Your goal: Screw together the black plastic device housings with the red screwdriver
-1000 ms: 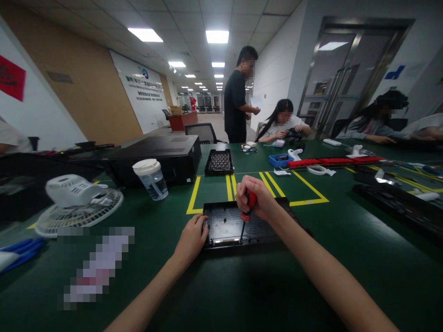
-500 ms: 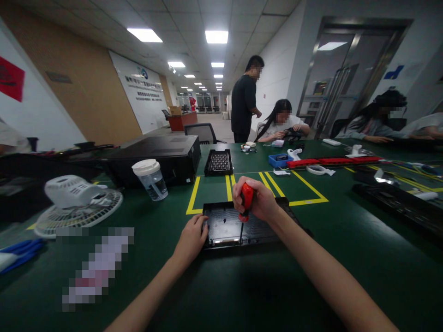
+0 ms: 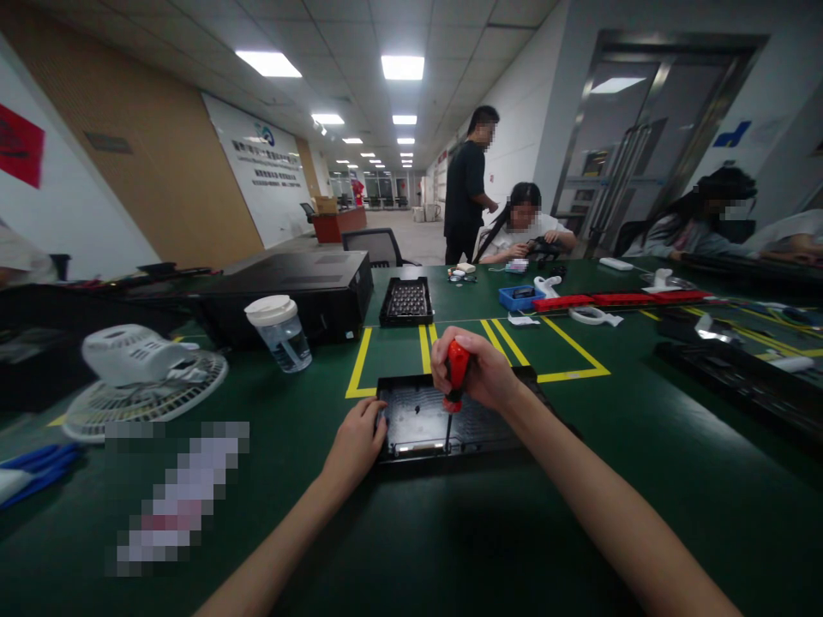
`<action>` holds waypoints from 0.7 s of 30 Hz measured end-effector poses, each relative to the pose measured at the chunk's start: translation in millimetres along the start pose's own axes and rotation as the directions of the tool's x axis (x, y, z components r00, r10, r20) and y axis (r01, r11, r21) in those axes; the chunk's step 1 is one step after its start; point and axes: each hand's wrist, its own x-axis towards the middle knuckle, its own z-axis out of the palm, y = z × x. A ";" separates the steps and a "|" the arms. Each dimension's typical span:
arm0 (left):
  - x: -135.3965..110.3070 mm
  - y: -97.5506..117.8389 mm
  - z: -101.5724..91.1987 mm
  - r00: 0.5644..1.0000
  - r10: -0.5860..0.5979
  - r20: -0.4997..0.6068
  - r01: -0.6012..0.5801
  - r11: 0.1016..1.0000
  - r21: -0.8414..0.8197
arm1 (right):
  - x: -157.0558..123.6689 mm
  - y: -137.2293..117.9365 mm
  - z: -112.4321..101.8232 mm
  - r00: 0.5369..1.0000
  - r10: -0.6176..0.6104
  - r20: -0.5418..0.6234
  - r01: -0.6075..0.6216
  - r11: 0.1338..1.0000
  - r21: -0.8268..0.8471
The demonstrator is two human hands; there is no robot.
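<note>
A shallow black rectangular casing with raised edges lies on the green table in front of me. My left hand grips its left edge, fingers curled over the rim. Above the casing, my right hand is wrapped around the red-and-black handle of a screwdriver. The screwdriver stands nearly upright, its shaft pointing down at the near side of the casing. Whether a screw sits under the tip is too small to tell. My right forearm hides the casing's right part.
A white fan, a lidded cup and a big black case stand to the left. Ahead are a black tray and a blue box. Black parts lie right. Several people are beyond the table.
The standing person in the background has moved slightly to the right. My hands, the screwdriver and the casing hold almost the same position.
</note>
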 end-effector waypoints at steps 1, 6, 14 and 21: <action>0.1 0.2 -0.1 1.000 0.000 0.001 0.000 1.000 0.000 | -0.1 -0.3 -0.2 1.000 0.002 0.001 -0.002 1.000 -0.002; 0.3 0.8 -0.5 1.000 0.008 -0.002 -0.008 1.000 -0.002 | -0.6 -2.2 -0.6 1.000 0.025 -0.006 -0.026 1.000 -0.012; -0.1 2.9 -2.0 1.000 0.007 -0.008 -0.007 1.000 0.012 | -2.4 -8.3 -0.1 0.999 0.042 0.026 -0.041 0.999 -0.032; 0.1 2.7 -1.6 1.000 -0.001 0.001 0.001 1.000 0.011 | -3.9 -12.7 -1.2 0.997 0.035 0.066 -0.032 0.999 -0.034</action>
